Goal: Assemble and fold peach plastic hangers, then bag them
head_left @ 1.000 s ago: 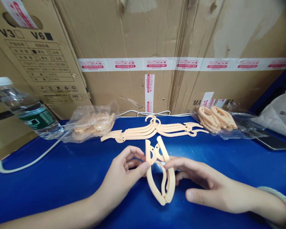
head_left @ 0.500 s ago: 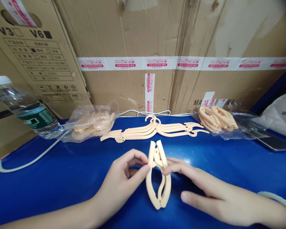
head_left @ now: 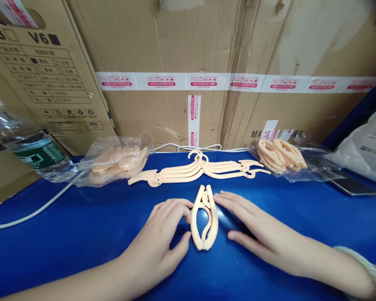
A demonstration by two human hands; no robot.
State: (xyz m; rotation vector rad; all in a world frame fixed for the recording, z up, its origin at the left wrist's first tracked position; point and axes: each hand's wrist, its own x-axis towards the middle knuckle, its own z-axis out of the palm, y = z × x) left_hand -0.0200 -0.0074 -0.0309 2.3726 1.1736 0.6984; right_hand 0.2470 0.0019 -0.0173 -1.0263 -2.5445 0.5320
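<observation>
A folded cream plastic hanger (head_left: 194, 225) lies on the blue table (head_left: 106, 225), its two arms side by side and its hook tucked between them. My left hand (head_left: 166, 234) is at its left edge, fingers curled but thumb apart, with fingertips touching or very near it. On the other side, my right hand (head_left: 257, 230) is open, fingers stretched out, fingertips close to the hanger's upper right. Behind it, several unfolded cream hangers (head_left: 181, 173) lie stacked with their hooks toward the cardboard.
Plastic bags of folded hangers lie at the back left (head_left: 119, 161) and back right (head_left: 280, 156). A water bottle (head_left: 39, 152) leans at the left by a white cable (head_left: 37, 215). A dark phone (head_left: 352, 186) and a white bag (head_left: 365, 146) are at the right. Cardboard boxes (head_left: 163, 113) stand behind.
The folded hanger now lies flat, its arms closer together. Both hands have loosened from it, and my right hand has opened beside it. The view has shifted slightly.
</observation>
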